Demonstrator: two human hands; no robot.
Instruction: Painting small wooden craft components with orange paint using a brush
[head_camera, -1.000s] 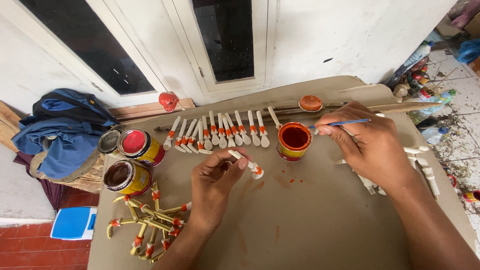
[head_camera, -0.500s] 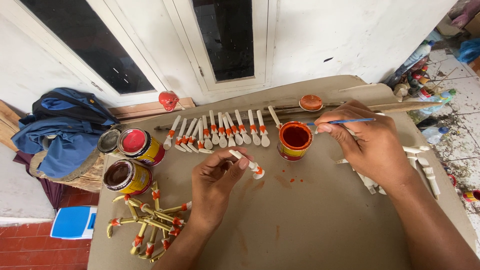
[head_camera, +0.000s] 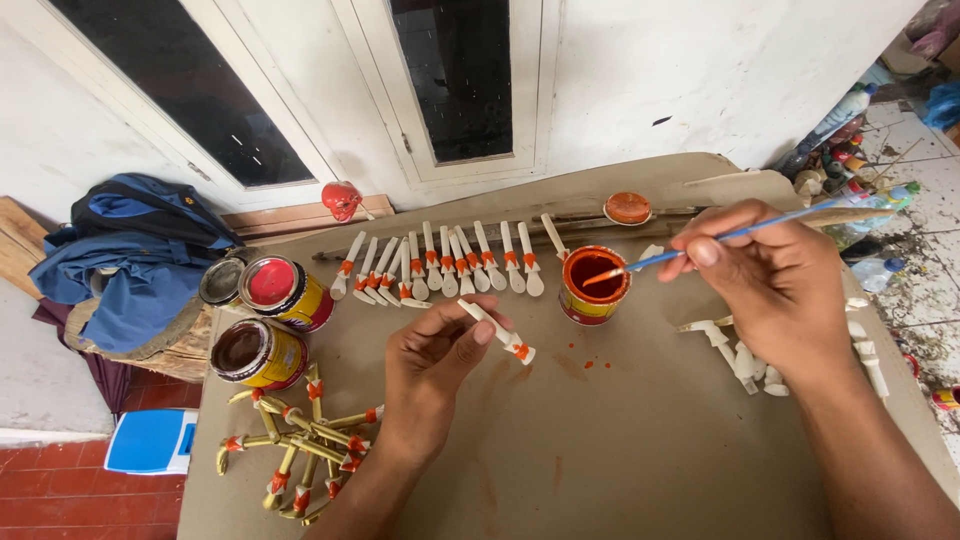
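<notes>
Scanning from nine o'clock, we meet a blue cloth bundle (head_camera: 130, 255) lying off the table's edge, its lower folds hiding what it rests on. Below it a flat blue box (head_camera: 152, 441) sits on the red floor, partly cut off by the cardboard-covered table (head_camera: 640, 470). Two round yellow tins stand at the table's nine o'clock side: a red-lidded tin (head_camera: 285, 292) and a brown-lidded tin (head_camera: 255, 353); we cannot make out their labels. At seven o'clock lies a heap of yellow sticks (head_camera: 300, 445) banded in orange.

Our left hand (head_camera: 430, 375) pinches a white peg (head_camera: 497, 331) with an orange-painted tip, thumb and forefinger closed on its shaft, held just above the table near the centre. Beyond it, toward twelve o'clock, runs a row of painted pegs (head_camera: 440, 265).

At one o'clock the open tin of orange paint (head_camera: 592, 285) stands, with an orange lid (head_camera: 628, 208) behind. Our right hand (head_camera: 785, 285) grasps a blue brush (head_camera: 700, 243), its bristles over the tin's mouth. Unpainted pegs (head_camera: 745, 360) lie partly hidden under this hand. Bottles (head_camera: 840, 160) at two o'clock are too small to tell apart.
</notes>
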